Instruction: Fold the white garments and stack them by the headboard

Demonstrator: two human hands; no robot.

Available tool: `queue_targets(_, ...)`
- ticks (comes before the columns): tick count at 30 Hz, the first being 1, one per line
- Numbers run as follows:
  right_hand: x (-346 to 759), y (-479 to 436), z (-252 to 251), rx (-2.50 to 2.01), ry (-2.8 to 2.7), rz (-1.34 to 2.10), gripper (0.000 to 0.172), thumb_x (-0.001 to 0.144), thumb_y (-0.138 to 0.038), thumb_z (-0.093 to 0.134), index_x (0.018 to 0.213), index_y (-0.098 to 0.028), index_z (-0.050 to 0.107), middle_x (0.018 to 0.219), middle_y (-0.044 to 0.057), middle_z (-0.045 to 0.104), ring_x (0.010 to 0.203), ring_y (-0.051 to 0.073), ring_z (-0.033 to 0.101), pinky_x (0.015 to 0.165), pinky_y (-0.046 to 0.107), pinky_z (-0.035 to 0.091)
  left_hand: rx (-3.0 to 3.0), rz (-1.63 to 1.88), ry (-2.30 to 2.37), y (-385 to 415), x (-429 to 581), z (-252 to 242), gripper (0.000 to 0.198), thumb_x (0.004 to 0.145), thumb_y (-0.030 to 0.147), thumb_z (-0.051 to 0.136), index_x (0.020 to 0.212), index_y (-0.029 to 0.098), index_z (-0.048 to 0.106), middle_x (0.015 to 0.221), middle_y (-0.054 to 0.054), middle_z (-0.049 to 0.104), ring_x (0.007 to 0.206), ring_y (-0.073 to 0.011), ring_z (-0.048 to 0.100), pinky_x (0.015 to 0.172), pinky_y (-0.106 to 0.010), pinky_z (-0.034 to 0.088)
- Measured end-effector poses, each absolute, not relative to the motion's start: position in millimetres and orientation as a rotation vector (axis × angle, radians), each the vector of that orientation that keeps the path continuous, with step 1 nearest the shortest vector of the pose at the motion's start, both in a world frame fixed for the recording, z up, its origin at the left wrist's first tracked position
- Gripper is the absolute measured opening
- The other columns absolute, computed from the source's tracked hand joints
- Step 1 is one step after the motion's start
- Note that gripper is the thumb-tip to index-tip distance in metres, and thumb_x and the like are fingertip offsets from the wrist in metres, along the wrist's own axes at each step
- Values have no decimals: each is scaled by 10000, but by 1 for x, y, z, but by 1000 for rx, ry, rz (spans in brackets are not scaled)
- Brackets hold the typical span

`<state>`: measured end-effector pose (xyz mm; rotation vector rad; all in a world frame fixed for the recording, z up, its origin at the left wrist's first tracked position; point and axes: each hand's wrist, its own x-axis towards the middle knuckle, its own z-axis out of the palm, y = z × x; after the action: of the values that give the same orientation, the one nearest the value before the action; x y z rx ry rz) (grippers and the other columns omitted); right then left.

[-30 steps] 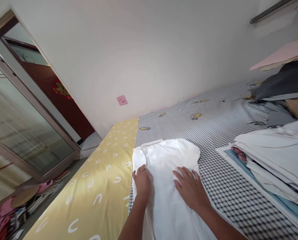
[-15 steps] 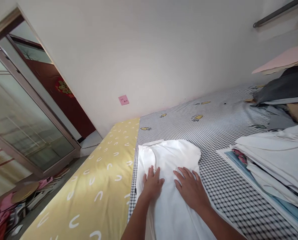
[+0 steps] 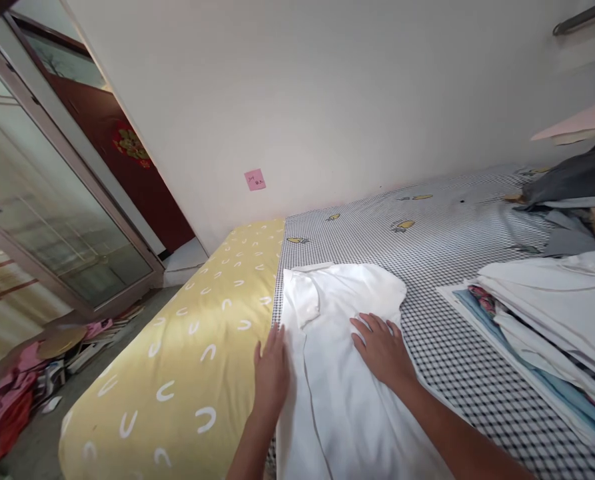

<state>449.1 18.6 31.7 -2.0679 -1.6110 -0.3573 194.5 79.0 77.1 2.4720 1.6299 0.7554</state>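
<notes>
A white garment (image 3: 337,373), perhaps a shirt, lies lengthwise on the checked bedsheet (image 3: 427,333), with a short flap like a sleeve (image 3: 304,300) folded over at its upper left. At the garment's left edge rests my left hand (image 3: 272,370), its fingers stretched forward and holding nothing. My right hand (image 3: 384,350) is spread flat on top of the garment, toward its right side. The garment's near end runs out of view at the bottom.
To the right is a stack of folded clothes (image 3: 552,313), with dark clothing (image 3: 572,177) behind it. A yellow patterned cloth (image 3: 217,347) covers the bed's left side. Beyond that edge, pink and red things (image 3: 17,400) lie on the floor near a glass door (image 3: 77,220).
My left hand has moved left, from the top of the garment to its left edge. My right hand stays flat in about the same place. The view has shifted slightly.
</notes>
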Motion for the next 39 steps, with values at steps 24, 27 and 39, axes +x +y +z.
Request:
queue_targets(24,474,-103,8,-2040,-1742,-238,447,990,-368,389,1403,-396,558,1501,-2,542,1411,274,449,1152,560,309,2684,655,1872,42,222,41,489,973,290,406,1454,314,489,1541,-51,470,1446,-358,399,1186,-600,317)
queue_targets(27,482,-140,-14,-2058,-1547,-261,459,974,-377,375,1385,-361,578,1465,23,575,1358,284,505,1113,532,368,2680,680,1890,43,224,42,483,977,300,405,1450,293,501,1533,-80,481,1439,-365,408,1181,-600,316)
queue_targets(39,466,-164,23,-1969,-982,256,296,756,-552,600,736,-263,656,911,117,722,884,330,650,799,462,516,2794,550,1998,41,226,47,491,972,310,394,1447,279,512,1530,-95,486,1416,-365,444,1163,-583,341)
